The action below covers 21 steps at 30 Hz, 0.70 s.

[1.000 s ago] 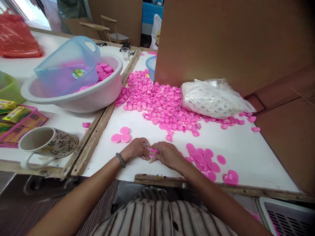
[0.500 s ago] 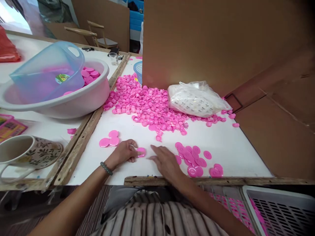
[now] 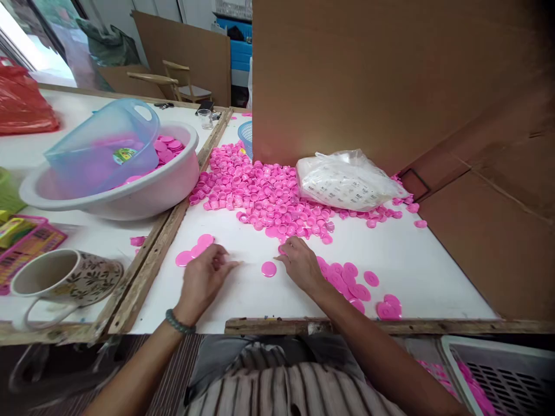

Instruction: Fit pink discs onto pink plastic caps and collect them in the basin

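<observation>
My left hand [image 3: 206,274] is above the white tabletop with nothing in it, thumb and fingers apart. Several smooth pink discs [image 3: 199,248] lie just behind its fingers. A single round pink disc [image 3: 269,269] rests flat between my two hands. My right hand [image 3: 301,266] reaches to the front edge of the heap of small pink cups [image 3: 277,196]. Its thumb and fingertips close around one small pink cup [image 3: 281,249], partly hidden by the fingers. Beside my right wrist lies a loose group of pink discs [image 3: 347,277], partly covered by the forearm.
A white basin [image 3: 108,202] holding a blue scoop [image 3: 108,150] and pink discs stands left, beyond a wooden strip [image 3: 151,260]. A patterned mug [image 3: 69,277] is at near left. A clear plastic bag [image 3: 351,179] sits against cardboard [image 3: 368,86]. A crate [image 3: 503,370] stands below the right edge.
My left hand has let go of the pink disc and drawn back left. My right hand has moved forward to a small pink cup at the heap's edge. The view has shifted slightly.
</observation>
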Each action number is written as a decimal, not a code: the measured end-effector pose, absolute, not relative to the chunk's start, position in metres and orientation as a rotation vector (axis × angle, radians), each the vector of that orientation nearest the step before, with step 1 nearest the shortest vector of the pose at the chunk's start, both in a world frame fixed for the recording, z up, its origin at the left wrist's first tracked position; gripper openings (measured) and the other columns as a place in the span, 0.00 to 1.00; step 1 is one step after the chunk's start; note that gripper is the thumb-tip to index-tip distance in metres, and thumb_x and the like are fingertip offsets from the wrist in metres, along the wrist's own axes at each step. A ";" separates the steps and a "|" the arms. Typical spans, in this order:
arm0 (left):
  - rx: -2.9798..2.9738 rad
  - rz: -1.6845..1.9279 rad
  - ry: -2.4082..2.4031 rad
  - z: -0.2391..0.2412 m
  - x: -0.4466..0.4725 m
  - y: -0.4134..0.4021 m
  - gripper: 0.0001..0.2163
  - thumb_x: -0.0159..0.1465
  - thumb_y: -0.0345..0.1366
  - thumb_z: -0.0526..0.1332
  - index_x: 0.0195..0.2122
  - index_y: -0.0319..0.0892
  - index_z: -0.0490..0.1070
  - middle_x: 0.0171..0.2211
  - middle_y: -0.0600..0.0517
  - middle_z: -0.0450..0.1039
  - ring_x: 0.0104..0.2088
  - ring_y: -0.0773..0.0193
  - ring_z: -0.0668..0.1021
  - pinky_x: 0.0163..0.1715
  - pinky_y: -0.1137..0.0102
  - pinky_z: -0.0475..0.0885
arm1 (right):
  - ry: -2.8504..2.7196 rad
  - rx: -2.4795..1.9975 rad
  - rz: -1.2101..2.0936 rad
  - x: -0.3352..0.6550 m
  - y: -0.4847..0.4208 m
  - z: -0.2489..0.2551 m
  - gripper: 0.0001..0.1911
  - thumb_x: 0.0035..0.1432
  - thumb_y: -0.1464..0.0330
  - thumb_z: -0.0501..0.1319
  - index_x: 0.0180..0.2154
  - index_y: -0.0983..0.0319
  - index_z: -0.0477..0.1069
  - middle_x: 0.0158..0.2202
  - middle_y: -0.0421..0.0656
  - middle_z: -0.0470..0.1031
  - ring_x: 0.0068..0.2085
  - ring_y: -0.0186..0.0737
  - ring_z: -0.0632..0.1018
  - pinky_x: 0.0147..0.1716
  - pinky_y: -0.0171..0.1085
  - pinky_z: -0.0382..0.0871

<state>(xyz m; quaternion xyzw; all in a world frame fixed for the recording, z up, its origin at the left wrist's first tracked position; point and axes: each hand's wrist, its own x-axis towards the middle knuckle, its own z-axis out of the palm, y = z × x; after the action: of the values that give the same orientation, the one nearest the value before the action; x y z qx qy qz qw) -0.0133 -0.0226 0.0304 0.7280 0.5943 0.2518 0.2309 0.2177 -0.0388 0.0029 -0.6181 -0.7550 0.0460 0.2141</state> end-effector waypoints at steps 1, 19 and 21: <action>2.035 0.661 1.508 0.027 -0.005 -0.023 0.12 0.55 0.44 0.59 0.36 0.43 0.65 0.26 0.55 0.69 0.24 0.67 0.71 0.25 0.74 0.63 | -2.128 -1.712 0.108 0.220 -0.034 0.003 0.06 0.55 0.72 0.58 0.26 0.63 0.69 0.30 0.44 0.68 0.33 0.38 0.68 0.27 0.34 0.61; 2.075 0.545 1.117 -0.013 0.037 -0.017 0.15 0.56 0.40 0.61 0.42 0.43 0.62 0.35 0.53 0.70 0.28 0.67 0.72 0.29 0.72 0.64 | -2.060 -1.394 0.400 0.207 -0.059 -0.009 0.11 0.58 0.74 0.52 0.35 0.60 0.73 0.36 0.44 0.75 0.38 0.38 0.72 0.37 0.37 0.67; 2.139 0.499 1.174 -0.009 0.041 -0.016 0.16 0.55 0.43 0.61 0.42 0.42 0.62 0.36 0.51 0.69 0.30 0.64 0.72 0.29 0.71 0.65 | -1.825 -1.442 0.429 0.210 -0.060 -0.012 0.10 0.58 0.72 0.53 0.36 0.59 0.73 0.37 0.43 0.74 0.39 0.38 0.73 0.39 0.38 0.68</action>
<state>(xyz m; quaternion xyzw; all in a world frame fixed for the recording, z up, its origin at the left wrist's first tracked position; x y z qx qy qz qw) 0.0410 -0.0155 -0.0092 0.8137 0.4466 0.1897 0.3201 0.2099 -0.0600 -0.0119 -0.5642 -0.7143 0.1679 0.3785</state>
